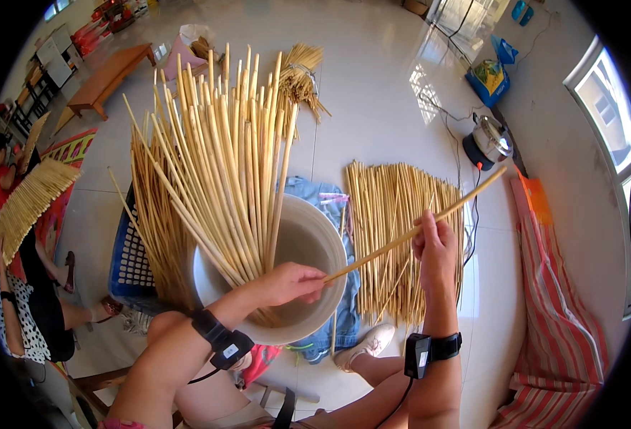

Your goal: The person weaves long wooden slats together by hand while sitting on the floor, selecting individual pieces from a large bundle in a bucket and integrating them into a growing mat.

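You hold one long pale stick (387, 248) slantwise in front of you, its far end rising to the right; your left hand (295, 283) pinches the near end between thumb and fingers, just over the right side of the white bucket (315, 223); your right hand (436, 242) has its fingers closed around the same stick farther up — thumb raised along it, above the right part of the row of sticks (376, 204) on the floor. You wear a black wrist device on each forearm.

The bucket stands before you, with a thick sheaf of sticks (240, 164) leaning in it, fanned toward the far left; just left of it sits a blue basket (126, 261) with thinner, browner stalks (159, 243) beside the sheaf; blue cloth (300, 187) lies under and around the bucket's right side, reaching to the row of sticks. Beyond the sheaf a tied bundle (302, 75) rests on the floor; farther right stand a metal cooker (491, 137) and a blue bag (491, 82) by the wall; red striped fabric (559, 314) drapes at the right — and at the far left a seated co-worker (18, 307) has a hand on a panel of sticks (38, 200).
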`<state>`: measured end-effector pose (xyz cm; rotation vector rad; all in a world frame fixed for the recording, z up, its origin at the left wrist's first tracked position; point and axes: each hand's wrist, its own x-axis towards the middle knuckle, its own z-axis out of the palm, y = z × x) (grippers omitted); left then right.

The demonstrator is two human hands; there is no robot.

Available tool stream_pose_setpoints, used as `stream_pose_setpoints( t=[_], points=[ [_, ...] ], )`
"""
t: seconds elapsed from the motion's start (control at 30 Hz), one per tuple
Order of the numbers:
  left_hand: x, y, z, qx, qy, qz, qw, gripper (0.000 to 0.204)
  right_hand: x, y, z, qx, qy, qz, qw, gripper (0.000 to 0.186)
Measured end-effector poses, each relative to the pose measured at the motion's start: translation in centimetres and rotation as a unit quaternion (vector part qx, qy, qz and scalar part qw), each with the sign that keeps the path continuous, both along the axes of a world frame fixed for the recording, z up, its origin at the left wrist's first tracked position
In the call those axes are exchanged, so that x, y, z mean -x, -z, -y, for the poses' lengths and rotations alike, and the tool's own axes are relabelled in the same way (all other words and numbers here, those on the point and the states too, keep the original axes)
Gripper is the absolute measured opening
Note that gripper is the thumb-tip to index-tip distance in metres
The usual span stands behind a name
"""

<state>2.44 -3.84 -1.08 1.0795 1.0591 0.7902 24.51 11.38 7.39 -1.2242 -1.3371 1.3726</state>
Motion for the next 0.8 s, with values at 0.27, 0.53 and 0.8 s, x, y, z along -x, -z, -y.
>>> stream_pose_setpoints(
  t=[0.27, 0.53, 0.8],
  points=[
    [-0.9, -1.2, 0.0, 0.072, -0.153, -0.154, 0.974, 0.035, 3.0, 1.2, 1.4, 0.024, -0.031, -0.095, 0.995, 0.028],
    [0.5, -2.4, -0.1, 0.059, -0.070, 0.029, 0.995, 0.030, 2.3, 1.8, -0.1, 0.038, 0.067, -0.058, 0.995, 0.029],
    [0.9, -3.4, 0.6, 0.071, -0.010, 0.126, 0.989, 0.033, 2.5, 1.6, -0.1, 0.051, 0.075, -0.036, 0.995, 0.027]
  ],
)
